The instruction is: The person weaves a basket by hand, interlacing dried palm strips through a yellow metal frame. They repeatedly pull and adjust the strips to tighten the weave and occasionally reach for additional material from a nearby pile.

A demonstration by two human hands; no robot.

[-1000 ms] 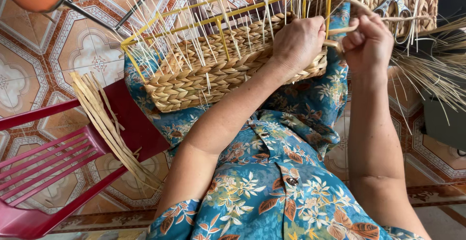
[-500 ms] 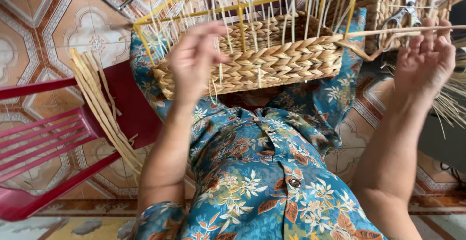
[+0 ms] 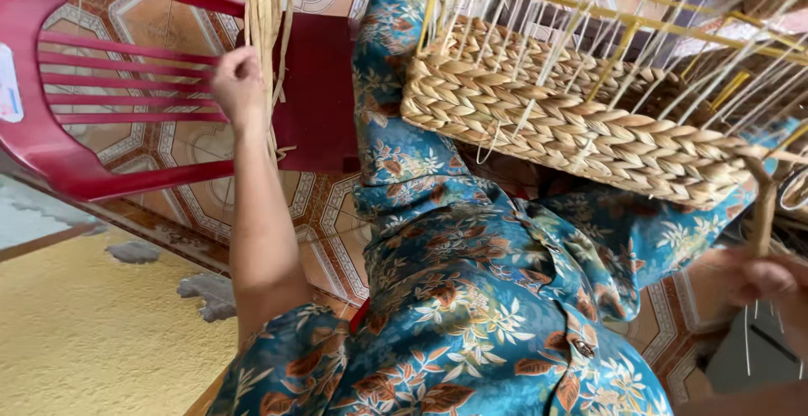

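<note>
The right hand pinches a flat straw strand at the frame's lower right; the half-woven basket rests on the lap; farther left, the left hand closes around a bundle of straw strips on the red plastic chair.

A red plastic chair stands on the patterned tile floor, and a bundle of pale straw strips lies across its dark red seat. Over on the lap, draped in blue flowered cloth, rests a half-woven basket with its yellow wire frame rising above the plaited wall.
</note>
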